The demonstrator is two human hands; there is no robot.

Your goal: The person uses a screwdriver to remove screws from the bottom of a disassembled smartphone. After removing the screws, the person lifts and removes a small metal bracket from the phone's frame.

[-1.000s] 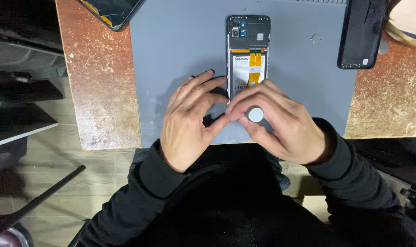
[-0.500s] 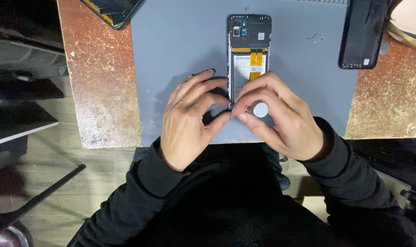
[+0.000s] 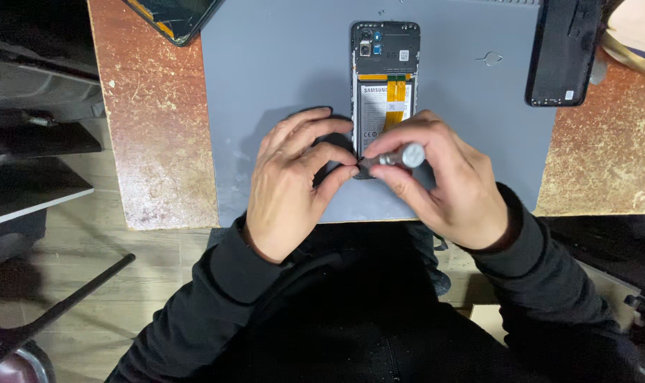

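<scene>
An opened smartphone (image 3: 384,78) lies face down on a grey mat (image 3: 280,64), its back removed so the battery, orange ribbon cables and camera show. My right hand (image 3: 446,181) grips a small metal screwdriver (image 3: 400,156) with a round silver cap, its tip at the phone's lower end. My left hand (image 3: 290,181) rests on the mat beside it, fingertips pinched at the phone's lower left corner next to the tool tip. The phone's bottom edge is hidden by my fingers.
A black phone back cover (image 3: 565,53) lies at the mat's right edge. A cracked screen assembly (image 3: 173,14) sits at the top left. The mat lies on a worn rust-coloured table (image 3: 152,142). Dark shelves (image 3: 31,135) stand at the left, over a wooden floor.
The screwdriver has tilted, its silver cap shifting slightly up and right. My left fingers have closed in toward the tool tip. The phone has not moved.
</scene>
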